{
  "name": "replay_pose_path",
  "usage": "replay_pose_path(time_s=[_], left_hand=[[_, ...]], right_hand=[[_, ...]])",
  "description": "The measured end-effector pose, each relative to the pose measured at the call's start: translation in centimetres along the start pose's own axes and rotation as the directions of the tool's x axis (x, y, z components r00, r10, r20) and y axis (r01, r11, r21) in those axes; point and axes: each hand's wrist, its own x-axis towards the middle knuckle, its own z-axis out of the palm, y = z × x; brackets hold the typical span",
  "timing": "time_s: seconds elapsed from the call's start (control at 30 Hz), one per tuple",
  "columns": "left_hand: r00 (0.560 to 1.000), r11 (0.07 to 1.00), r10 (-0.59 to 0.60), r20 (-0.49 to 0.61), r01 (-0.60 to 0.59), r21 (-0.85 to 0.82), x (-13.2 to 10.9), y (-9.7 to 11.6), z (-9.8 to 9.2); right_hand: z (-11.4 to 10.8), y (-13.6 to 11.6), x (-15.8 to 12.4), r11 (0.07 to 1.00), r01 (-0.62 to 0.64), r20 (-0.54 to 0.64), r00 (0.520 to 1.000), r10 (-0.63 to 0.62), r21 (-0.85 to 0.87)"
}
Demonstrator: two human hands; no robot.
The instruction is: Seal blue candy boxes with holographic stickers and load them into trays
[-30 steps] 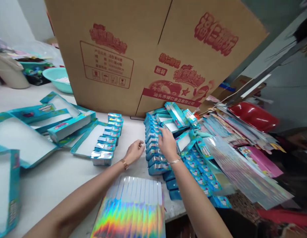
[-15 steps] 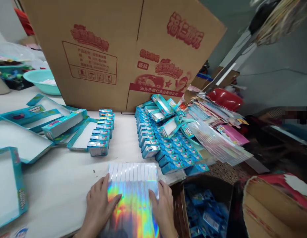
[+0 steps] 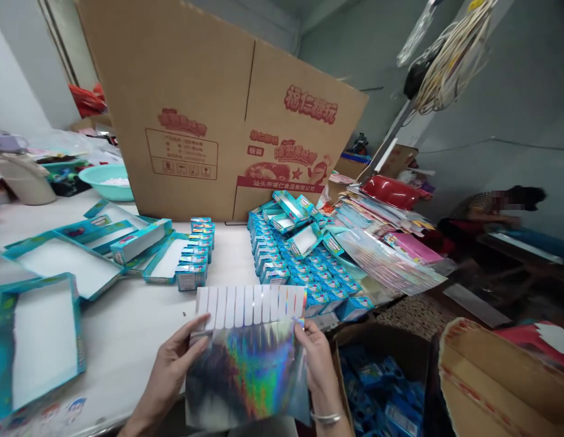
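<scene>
Head view: the fanned stack of holographic bags (image 3: 248,370) is at lower centre of the frame, held up at the desk's (image 3: 127,328) near edge. My left hand (image 3: 172,370) and right hand (image 3: 318,364) have their fingers pinched on its side edges. Even pressure from both sides should stop the sheets sliding. Blue boxes (image 3: 286,261) lie beyond.

White table (image 3: 127,315) carries teal trays (image 3: 49,337), small boxes (image 3: 282,261); cardboard carton (image 3: 218,121).

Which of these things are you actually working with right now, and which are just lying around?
In hand:
left hand and right hand, both gripping the fanned holographic sheets.

Lying about:
small blue boxes, open teal trays, cardboard carton, teal basin, floor box of blue packs.
</scene>
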Motion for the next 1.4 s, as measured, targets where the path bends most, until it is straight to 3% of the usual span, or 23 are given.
replay_pose_path(time_s=[0.07,0.13,0.27,0.4,0.5,0.6,0.7,0.77,0.83,0.93,1.03,1.1,1.17,1.23,1.3,1.4], left_hand=[[0.996,0.998,-0.031,0.088,0.036,-0.054,-0.2,2.7,-0.8],[0.993,1.0,-0.026,0.119,0.028,-0.011,-0.3,4.8,-1.5],[0.994,0.963,0.08,0.071,-0.095,0.253,-0.9,6.7,-2.1],[0.946,0.836,0.312,0.09,-0.319,0.446,-2.4,7.5,-1.8],[0.9,0.761,0.422,0.109,-0.417,0.497,-3.9,8.7,-1.6],[0.917,0.79,0.388,0.098,-0.385,0.476,-4.6,9.9,-1.5],[0.972,0.9,0.215,0.097,-0.236,0.367,-2.9,9.1,-1.2],[0.99,0.923,0.106,0.096,-0.134,0.362,-0.6,7.0,-0.8],[0.996,0.864,0.064,0.07,-0.09,0.495,2.1,4.1,-0.3],[0.997,0.736,0.057,0.042,-0.071,0.673,5.3,0.2,0.4],[0.999,0.731,0.03,0.039,-0.048,0.681,6.9,-1.6,0.7],[0.999,0.732,0.008,0.036,-0.03,0.681,7.5,-2.0,0.7],[1.0,0.739,-0.021,0.019,0.003,0.674,7.9,-2.0,0.4],[0.996,0.816,-0.077,0.034,0.044,0.576,8.1,-2.0,-0.2],[0.981,0.926,-0.169,0.094,0.126,0.355,7.8,-1.8,-0.9],[0.937,0.951,-0.305,0.172,0.308,0.01,7.3,-1.6,-1.2]], right_hand=[[-0.9,-2.6,-0.2,0.977,-0.027,0.056,0.998,0.015,0.211],[-1.8,-5.2,-1.1,0.967,0.039,0.049,0.997,-0.053,0.251],[-3.1,-8.5,-3.3,0.989,0.145,0.181,0.974,-0.138,-0.023],[-4.0,-9.7,-4.6,0.887,0.297,0.192,0.951,-0.242,-0.355],[-4.9,-10.8,-5.3,0.833,0.382,0.158,0.924,-0.348,-0.401],[-5.8,-11.5,-5.1,0.846,0.403,0.147,0.915,-0.376,-0.349],[-5.6,-9.7,-2.9,0.926,0.246,0.224,0.957,-0.185,-0.285],[-4.5,-7.2,-0.4,0.917,0.166,0.264,0.962,-0.07,-0.362],[-2.7,-4.3,2.1,0.808,0.214,0.258,0.963,-0.08,-0.549],[0.5,-1.1,4.2,0.688,0.268,0.214,0.963,-0.165,-0.674],[4.3,0.8,4.2,0.506,0.479,0.372,0.877,-0.304,-0.717],[6.9,2.0,4.0,0.387,0.594,0.511,0.804,-0.303,-0.705],[8.9,3.2,4.1,0.355,0.615,0.557,0.789,-0.26,-0.704],[10.0,4.3,4.6,0.366,0.611,0.563,0.791,-0.24,-0.702],[10.1,5.1,5.1,0.419,0.619,0.573,0.782,-0.247,-0.664],[9.5,5.3,6.0,0.513,0.645,0.606,0.748,-0.27,-0.567]])
